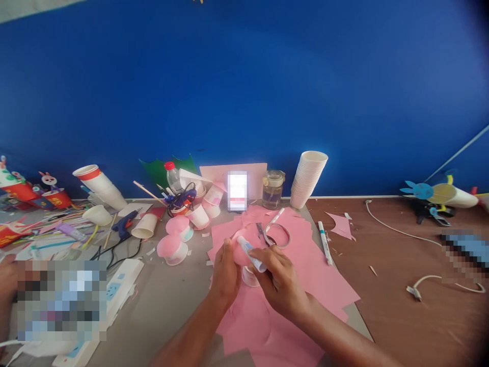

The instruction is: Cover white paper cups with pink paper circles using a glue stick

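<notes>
Your left hand and right hand are gripping a cup and a tube above the paper sheets lying on the surface. Scissors and a tape ring are lying just behind; a pen is lying to the right, a cup stack standing behind it.

A craft workroom, by the look of it: the counter against a plain blue wall is strewn with pink paper sheets, a stack of paper cups, a glue gun and scissors. Finished paper-cup figures stand along the edges, and paper scraps lie scattered about.
</notes>
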A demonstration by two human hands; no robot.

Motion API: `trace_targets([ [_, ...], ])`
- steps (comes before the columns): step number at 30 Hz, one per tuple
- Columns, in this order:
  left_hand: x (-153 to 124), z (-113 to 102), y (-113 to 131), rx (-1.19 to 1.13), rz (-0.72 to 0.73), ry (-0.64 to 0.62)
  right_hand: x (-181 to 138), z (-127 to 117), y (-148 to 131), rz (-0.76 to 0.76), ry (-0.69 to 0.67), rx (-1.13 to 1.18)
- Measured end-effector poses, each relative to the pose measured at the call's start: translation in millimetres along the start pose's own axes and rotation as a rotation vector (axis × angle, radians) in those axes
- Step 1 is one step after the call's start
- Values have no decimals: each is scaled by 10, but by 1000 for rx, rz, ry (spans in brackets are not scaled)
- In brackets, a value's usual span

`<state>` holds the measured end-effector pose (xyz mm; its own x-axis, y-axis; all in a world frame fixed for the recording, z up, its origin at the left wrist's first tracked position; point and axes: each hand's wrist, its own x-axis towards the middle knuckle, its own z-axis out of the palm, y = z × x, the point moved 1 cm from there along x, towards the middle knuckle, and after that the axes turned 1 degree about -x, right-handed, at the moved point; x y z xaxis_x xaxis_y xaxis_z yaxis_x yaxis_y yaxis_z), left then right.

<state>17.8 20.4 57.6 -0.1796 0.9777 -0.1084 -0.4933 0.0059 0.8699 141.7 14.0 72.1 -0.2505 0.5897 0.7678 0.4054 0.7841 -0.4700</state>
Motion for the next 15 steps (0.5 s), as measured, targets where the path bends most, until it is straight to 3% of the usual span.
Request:
trace_targets([
  [6,14,10,76,-32,-46,-24,33,-86,-37,76,-114,135],
  [10,50,-16,49,-25,-36,-9,45,-166,2,191,-44,155],
  [15,33,-36,0,-1,-23,13,25,-114,11,133,-33,98],
])
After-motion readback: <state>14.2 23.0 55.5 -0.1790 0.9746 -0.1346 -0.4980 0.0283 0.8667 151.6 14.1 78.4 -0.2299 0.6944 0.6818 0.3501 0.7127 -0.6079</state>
